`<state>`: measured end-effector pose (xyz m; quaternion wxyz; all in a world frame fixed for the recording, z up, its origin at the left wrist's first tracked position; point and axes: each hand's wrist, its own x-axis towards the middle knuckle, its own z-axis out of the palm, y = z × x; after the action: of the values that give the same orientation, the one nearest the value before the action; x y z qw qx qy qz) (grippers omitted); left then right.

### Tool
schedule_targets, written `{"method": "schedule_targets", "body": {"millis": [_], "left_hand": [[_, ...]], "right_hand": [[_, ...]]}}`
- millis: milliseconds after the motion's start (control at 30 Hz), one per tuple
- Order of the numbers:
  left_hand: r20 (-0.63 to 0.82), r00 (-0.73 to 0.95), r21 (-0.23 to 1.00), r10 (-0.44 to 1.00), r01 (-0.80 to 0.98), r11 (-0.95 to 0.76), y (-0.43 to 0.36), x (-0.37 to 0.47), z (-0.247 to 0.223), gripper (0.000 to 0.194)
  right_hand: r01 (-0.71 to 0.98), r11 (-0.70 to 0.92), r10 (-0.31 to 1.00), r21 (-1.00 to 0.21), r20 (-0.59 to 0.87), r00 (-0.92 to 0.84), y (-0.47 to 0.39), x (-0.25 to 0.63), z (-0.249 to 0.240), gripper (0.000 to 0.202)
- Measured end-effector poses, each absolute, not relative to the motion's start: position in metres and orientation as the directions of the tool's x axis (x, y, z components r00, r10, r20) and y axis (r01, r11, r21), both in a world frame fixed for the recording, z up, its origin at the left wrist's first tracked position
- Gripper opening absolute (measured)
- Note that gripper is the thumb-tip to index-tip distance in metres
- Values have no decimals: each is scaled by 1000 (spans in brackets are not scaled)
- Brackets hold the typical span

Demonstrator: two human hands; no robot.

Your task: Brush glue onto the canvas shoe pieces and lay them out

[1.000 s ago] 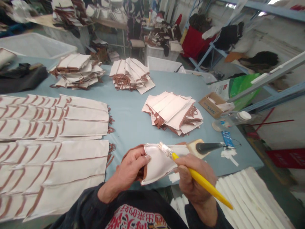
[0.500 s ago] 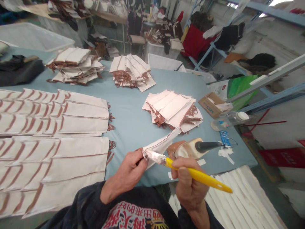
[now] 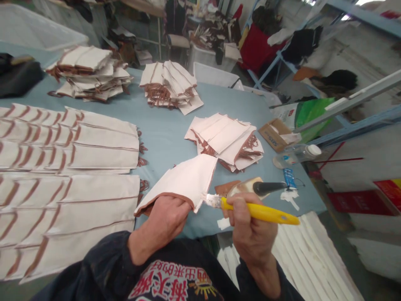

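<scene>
My left hand (image 3: 167, 219) grips the brown-trimmed near edge of a white fabric-like panel (image 3: 181, 179), fingers partly hidden under its fold. The panel is tilted up above the blue-grey table. In my right hand (image 3: 250, 228) is a yellow-handled paintbrush (image 3: 263, 212), held like a pen. Its bristles, coated in something white, touch the panel's right edge near the corner. Just behind the brush lies a pale container (image 3: 242, 188) with a black-handled tool (image 3: 269, 188) across it, beside a flat brown piece (image 3: 226, 188).
Overlapping white panels with brown edges (image 3: 103, 167) cover the table's left side. Stacks of similar panels stand behind (image 3: 90, 62), at centre back (image 3: 169, 83) and right of centre (image 3: 224, 136). A clear jar (image 3: 297, 154), a cardboard box (image 3: 275, 133) and white strips (image 3: 313, 255) lie to the right.
The panel has turned from nearly edge-on to showing its broad white face. My left hand now holds its brown-trimmed edge. The brush tip has shifted slightly right, still against the panel.
</scene>
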<state>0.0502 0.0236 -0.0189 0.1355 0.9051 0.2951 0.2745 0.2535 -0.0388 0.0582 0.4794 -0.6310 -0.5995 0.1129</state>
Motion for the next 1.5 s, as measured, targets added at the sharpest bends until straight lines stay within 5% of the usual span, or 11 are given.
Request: {"method": "schedule_targets", "body": {"millis": [167, 367, 500, 767, 967, 1200, 1333, 1500], "left_hand": [[419, 707, 358, 569, 447, -819, 18, 50, -27, 25], [335, 731, 431, 594, 441, -787, 14, 50, -25, 25], [379, 703, 422, 601, 447, -789, 14, 51, -23, 24], [485, 557, 601, 674, 348, -720, 12, 56, -17, 29], [416, 522, 760, 744, 249, -600, 5, 58, -22, 31], [503, 512, 699, 696, 234, -676, 3, 63, -25, 30], [506, 561, 620, 656, 292, -728, 1, 63, -25, 29], [438, 659, 489, 611, 396, -777, -4, 64, -33, 26]], "right_hand": [[626, 211, 923, -751, 363, 124, -40, 251, 62, 25], [728, 217, 875, -650, 461, 151, -29, 246, 74, 24], [658, 266, 916, -705, 397, 55, -46, 228, 76, 23], [345, 166, 817, -924, 325, 477, -41, 243, 62, 34], [205, 141, 892, -969, 214, 399, -47, 238, 47, 37], [127, 44, 909, -991, 93, 407, -52, 238, 49, 45], [222, -15, 884, -975, 91, 458, -46, 256, 49, 50], [590, -36, 855, -807, 280, 436, -43, 274, 45, 42]]}}
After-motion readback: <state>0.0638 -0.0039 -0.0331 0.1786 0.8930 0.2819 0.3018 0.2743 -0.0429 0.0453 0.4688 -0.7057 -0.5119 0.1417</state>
